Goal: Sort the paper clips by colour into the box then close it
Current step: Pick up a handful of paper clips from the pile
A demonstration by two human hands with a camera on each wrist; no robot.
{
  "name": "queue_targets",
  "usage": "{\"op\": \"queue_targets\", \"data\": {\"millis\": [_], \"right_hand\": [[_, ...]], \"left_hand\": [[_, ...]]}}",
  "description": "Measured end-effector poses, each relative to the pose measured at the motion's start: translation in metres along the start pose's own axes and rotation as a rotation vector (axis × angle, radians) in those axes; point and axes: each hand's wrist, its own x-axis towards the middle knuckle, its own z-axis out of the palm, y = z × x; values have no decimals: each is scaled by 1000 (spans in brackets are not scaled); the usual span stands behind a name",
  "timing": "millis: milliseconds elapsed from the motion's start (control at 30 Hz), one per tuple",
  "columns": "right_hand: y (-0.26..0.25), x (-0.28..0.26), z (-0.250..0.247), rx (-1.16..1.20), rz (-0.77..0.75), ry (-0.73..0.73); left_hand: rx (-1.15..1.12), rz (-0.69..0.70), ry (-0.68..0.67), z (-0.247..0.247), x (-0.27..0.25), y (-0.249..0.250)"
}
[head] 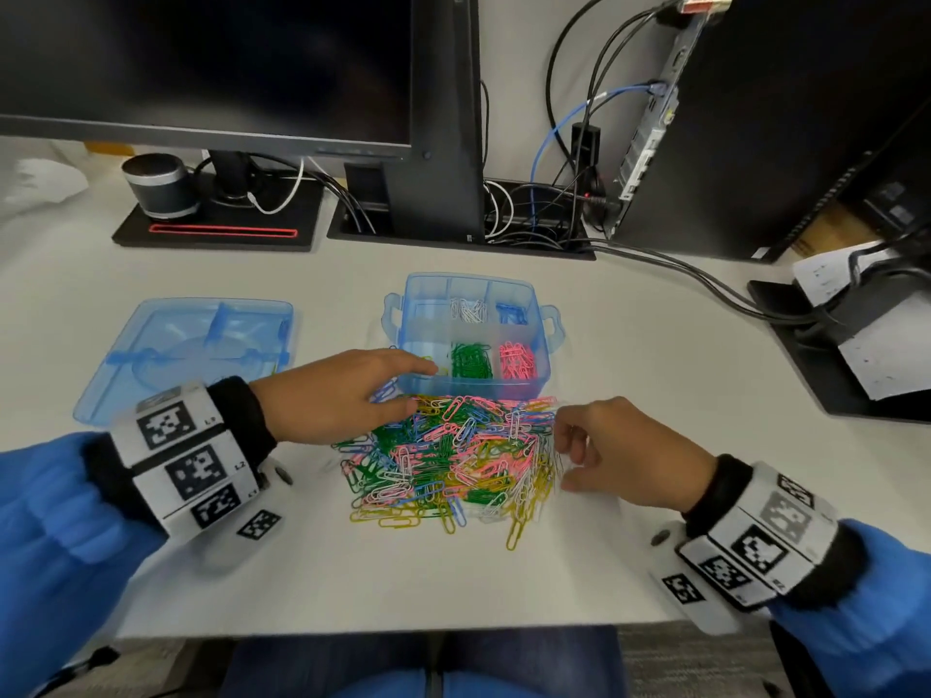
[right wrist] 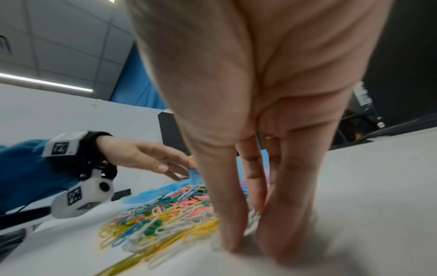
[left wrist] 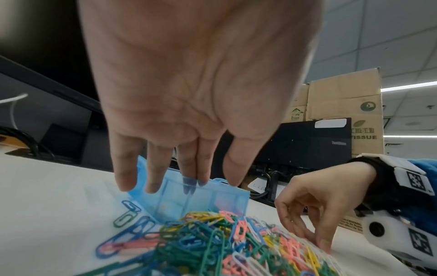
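Still early | box [head: 546, 324] part-filled, four colours in | pile [head: 448, 466] just before box, big | lid [head: 186, 345] off, left of box | my left hand [head: 337, 395] fingers straight over box's near-left cell | my right hand [head: 624, 455] pinching at pile edge, catch unclear

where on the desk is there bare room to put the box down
Bare desk lies right of the box, and between lid and box. The near edge below the clip pile is free. Crowded: the pile against the box.

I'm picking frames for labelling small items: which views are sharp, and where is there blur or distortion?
Head view: the mixed-colour paper clip pile is fairly sharp, though the wide lens bends the edges. Left wrist view: the left hand looms large; nearest clips blur. Right wrist view: the right hand's fingertips and nearby clips smear.
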Motion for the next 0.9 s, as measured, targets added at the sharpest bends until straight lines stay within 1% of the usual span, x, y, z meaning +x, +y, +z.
{"op": "queue_targets", "data": {"millis": [67,133,200,233,267,300,367,433,533,600,700,767,867,900], "right_hand": [[-10,6,-5,-70,-29,60],[-23,10,-11,-133,-69,151],[-37,15,-17,-143,-156,235],[-44,18,-19,-131,-211,246],[-49,22,-19,-124,-253,229],[-52,25,-18,-130,-272,195],[-50,31,-15,-157,-272,115],[-45,32,-13,-128,-282,57],[-39,25,-22,-77,-312,30],[-30,17,-35,-23,-307,63],[0,1,-59,21,-239,211],[25,-10,-73,-27,-166,310],[52,-21,-86,-120,-104,370],[63,-33,-87,-123,-74,387]], "left_hand": [[-6,-15,72,-3,1,0],[-28,-28,189,-7,-1,2],[-20,-68,256,-12,-4,8],[19,-103,241,-14,-6,12],[60,-140,187,-15,-9,15],[85,-161,119,-13,-11,17],[59,-158,16,-7,-13,22],[15,-133,-24,-2,-15,27],[6,-100,-22,3,-14,30],[-2,-84,-32,7,-14,29],[-55,-61,-57,10,-13,26],[-67,-52,-50,9,-13,27],[-40,-50,-33,7,-13,27],[-19,-25,-42,11,-8,33]]}}
